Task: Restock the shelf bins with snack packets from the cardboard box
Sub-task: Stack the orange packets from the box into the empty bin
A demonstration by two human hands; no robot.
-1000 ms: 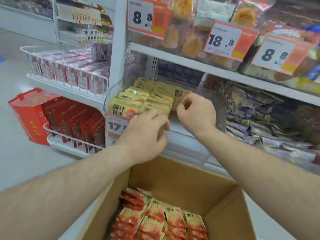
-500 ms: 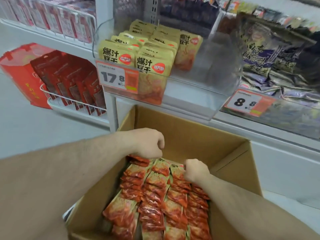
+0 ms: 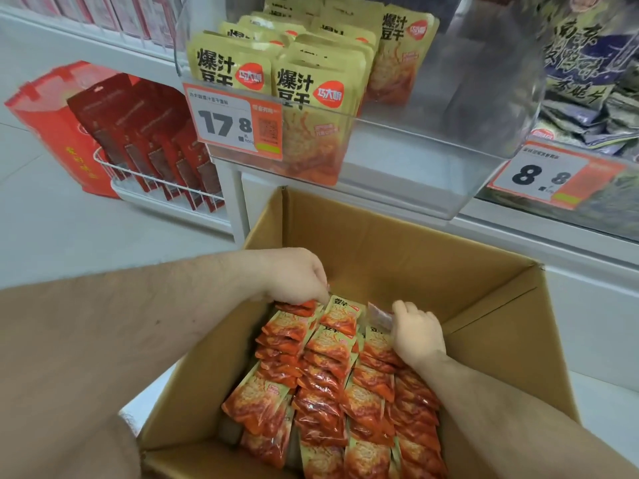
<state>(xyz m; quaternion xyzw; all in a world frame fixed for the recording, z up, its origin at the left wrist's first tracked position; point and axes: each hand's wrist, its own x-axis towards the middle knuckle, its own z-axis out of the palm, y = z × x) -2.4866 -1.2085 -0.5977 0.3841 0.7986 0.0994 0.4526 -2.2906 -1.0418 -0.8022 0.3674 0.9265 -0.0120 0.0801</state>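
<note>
We reach both hands into the open cardboard box (image 3: 397, 243), where orange snack packets (image 3: 325, 385) stand in three packed rows: our left hand (image 3: 297, 276) curls onto the far left row, our right hand (image 3: 416, 335) pinches a packet at the far right. Above, the clear shelf bin (image 3: 432, 160) holds two rows of yellow packets (image 3: 311, 95) on its left and open room on its right, flanked by two price tags (image 3: 233, 122) over a pale tiled floor (image 3: 52, 216).

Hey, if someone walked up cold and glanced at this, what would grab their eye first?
Probably the open brown cardboard box at the bottom, packed with rows of shiny orange-red snack packets, both bare hands, left hand and right hand, reaching into its far end. Above it, the clear plastic shelf bin holds upright yellow packets behind a 17.8 price tag.
</note>
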